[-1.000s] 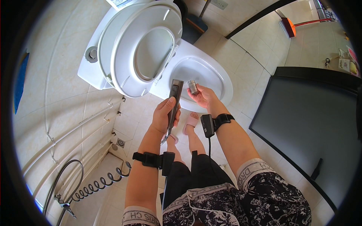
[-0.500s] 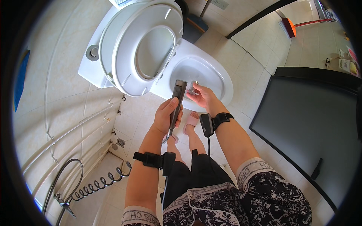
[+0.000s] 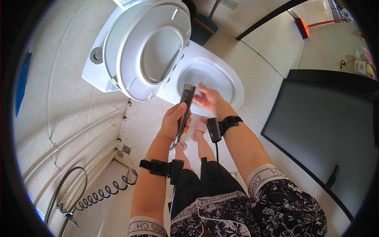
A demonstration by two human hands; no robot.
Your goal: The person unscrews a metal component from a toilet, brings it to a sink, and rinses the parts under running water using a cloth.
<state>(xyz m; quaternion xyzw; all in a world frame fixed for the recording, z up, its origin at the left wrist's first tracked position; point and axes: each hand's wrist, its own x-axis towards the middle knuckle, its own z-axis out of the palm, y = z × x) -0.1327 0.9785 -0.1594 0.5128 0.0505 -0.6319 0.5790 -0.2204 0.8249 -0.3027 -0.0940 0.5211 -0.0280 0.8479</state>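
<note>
Bidet sprayer held over an open toilet bowl

The left hand [image 3: 173, 122] is clenched around a dark handheld bidet sprayer [image 3: 184, 108], its head tilted toward 12 o'clock above the rim of the white toilet bowl [image 3: 233, 85]. At 2 o'clock from it, the right hand [image 3: 207, 98] has its fingers [image 3: 199, 89] curled at the sprayer's tip; whether they grip anything cannot be told. The raised toilet seat and lid [image 3: 138, 55] stand at 11 o'clock. A coiled hose [image 3: 102, 193] lies on the tiled floor at 7 o'clock.
</note>
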